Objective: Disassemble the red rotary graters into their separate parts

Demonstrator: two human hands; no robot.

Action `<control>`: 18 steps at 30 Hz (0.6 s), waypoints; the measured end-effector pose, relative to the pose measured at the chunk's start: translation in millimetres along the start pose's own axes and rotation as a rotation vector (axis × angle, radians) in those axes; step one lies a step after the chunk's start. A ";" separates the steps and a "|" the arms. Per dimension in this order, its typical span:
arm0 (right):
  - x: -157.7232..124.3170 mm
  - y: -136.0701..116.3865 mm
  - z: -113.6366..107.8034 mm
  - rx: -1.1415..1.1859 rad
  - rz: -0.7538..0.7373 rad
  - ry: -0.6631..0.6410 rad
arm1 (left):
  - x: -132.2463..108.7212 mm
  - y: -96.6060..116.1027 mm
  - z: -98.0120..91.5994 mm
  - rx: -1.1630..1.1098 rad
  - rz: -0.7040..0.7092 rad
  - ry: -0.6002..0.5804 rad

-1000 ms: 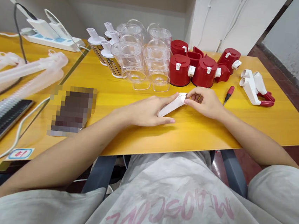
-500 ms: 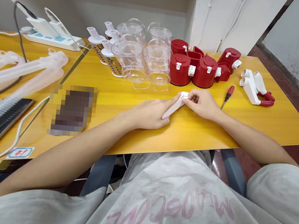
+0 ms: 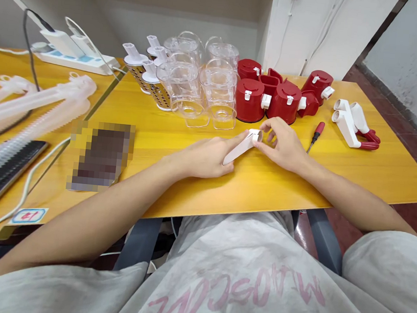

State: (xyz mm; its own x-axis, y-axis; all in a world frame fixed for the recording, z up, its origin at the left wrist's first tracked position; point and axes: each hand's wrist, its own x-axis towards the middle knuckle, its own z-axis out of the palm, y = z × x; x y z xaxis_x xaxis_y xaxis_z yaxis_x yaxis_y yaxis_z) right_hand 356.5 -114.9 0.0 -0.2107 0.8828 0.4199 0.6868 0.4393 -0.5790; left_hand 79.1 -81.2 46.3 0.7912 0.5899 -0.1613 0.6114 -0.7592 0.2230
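Note:
My left hand [image 3: 210,156] is closed around a white plastic crank handle [image 3: 239,148], held tilted above the front part of the table. Its rounded far end points up and to the right. At that end my right hand [image 3: 281,143] has thumb and index finger parted, the thumb tip close to or touching the piece; I cannot tell which. To the right of my right hand lies a screwdriver with a red and black grip [image 3: 318,132]. Farther right are several white crank handles with red grips [image 3: 353,124], grouped together.
Behind my hands stand clear plastic housings [image 3: 201,79], red grater bases [image 3: 268,96] and perforated drums with white stems [image 3: 151,79]. To the left are a blurred-out dark item [image 3: 101,156], a phone [image 3: 5,176], translucent plastic pieces [image 3: 40,96] and a power strip [image 3: 75,60].
My right thumb and index finger have parted from their pinch at the crank handle's end. The left hand keeps its hold. The view has shifted slightly.

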 end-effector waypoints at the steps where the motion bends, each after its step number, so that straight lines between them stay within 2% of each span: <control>1: -1.0 1.5 -0.7 -0.033 -0.086 0.004 | 0.1 -1.6 0.2 -0.037 0.018 0.010; 3: -2.2 3.8 -1.0 -0.097 -0.222 -0.046 | 0.5 -4.3 1.3 -0.106 0.051 0.021; 5: -2.5 5.1 0.5 -0.162 -0.282 -0.105 | 0.9 -6.1 2.6 -0.158 0.071 0.029; 12: -1.3 3.8 5.4 -0.317 -0.300 -0.115 | 0.9 -6.2 4.2 -0.208 0.112 0.032; 18: 1.4 4.0 2.0 -0.329 -0.333 -0.113 | -2.2 -3.1 0.1 -0.172 0.122 0.016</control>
State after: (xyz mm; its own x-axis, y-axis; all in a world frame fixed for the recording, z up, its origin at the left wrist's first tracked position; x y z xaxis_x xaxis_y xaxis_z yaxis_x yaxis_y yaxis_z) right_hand 357.5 -111.6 -3.1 -0.5184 0.7237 0.4556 0.7492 0.6412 -0.1662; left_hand 75.5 -80.2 45.9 0.8581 0.5019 -0.1086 0.4998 -0.7678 0.4009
